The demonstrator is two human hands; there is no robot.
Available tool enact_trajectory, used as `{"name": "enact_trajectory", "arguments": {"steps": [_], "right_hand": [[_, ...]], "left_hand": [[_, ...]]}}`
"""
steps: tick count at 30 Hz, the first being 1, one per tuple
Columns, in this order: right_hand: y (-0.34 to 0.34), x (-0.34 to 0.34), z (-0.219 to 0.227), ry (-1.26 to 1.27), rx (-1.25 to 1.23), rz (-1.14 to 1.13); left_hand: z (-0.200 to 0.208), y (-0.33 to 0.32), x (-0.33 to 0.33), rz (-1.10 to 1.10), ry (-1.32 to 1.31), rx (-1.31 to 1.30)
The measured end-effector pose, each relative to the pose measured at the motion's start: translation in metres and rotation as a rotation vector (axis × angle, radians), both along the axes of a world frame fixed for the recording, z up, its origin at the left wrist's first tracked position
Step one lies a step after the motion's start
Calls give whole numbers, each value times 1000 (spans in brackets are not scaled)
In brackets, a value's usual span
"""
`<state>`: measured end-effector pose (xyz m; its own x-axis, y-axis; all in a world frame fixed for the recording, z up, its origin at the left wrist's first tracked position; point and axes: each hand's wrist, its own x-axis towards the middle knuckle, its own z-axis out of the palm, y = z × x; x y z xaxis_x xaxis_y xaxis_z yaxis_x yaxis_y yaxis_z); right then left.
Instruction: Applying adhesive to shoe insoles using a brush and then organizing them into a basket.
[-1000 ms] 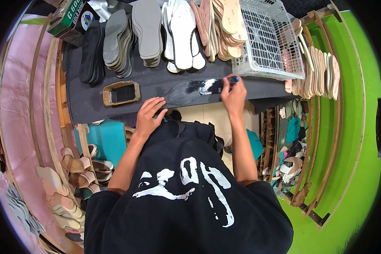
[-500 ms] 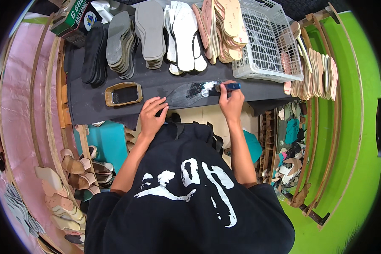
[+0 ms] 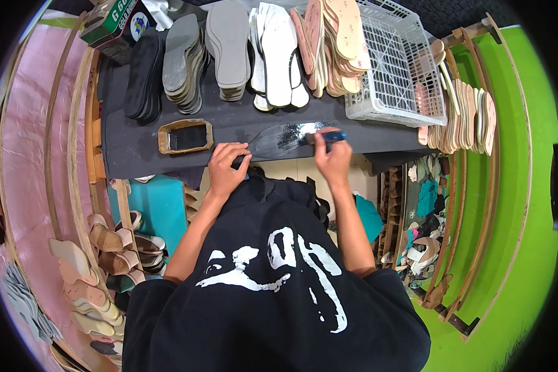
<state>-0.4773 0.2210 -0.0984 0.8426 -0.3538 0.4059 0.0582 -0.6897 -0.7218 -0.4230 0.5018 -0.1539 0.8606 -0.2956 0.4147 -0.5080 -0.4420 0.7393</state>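
Note:
A black shoe insole (image 3: 270, 142) lies flat near the front edge of the dark-covered table. Wet, glossy liquid coats the middle and right part of its surface. At its left end, my left hand (image 3: 229, 170) pins the tip between thumb and fingers. My right hand (image 3: 333, 162) is closed round a brush (image 3: 335, 136) with a blue handle, its head touching the right part of the insole. Left of my left hand stands a small open tray (image 3: 161, 140) with a tan, crusted rim and a dark inside.
Along the back stand stacks of black insoles (image 3: 145, 77), grey insoles (image 3: 228, 49), white insoles (image 3: 279, 59) and beige insoles (image 3: 344, 37). A white plastic basket (image 3: 397, 115) sits at the right, beside more beige soles (image 3: 468, 118). A green box (image 3: 115, 28) is at the back left.
My right hand and the brush have shifted slightly left and down over the insole, and the glossy patch looks more spread. My left hand keeps its place on the tip.

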Motion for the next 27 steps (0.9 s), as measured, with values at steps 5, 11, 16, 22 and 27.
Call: {"name": "enact_trajectory", "arguments": {"steps": [5,11,16,22,27], "right_hand": [[-4,-7,-3,3,18,-110],[49,-16,-14,-76,23,308],[14,-10,-9,-20,-22,122],[33,-15,-19,-55,4,49],[68,-12,-10,-46,-18,285]], "left_hand": [[-1,1,2,3,-34,18],[-1,0,1,-6,-11,25],[-2,1,0,-7,-2,18],[-4,1,2,-11,-25,15],[3,1,2,-22,-27,26]]}}
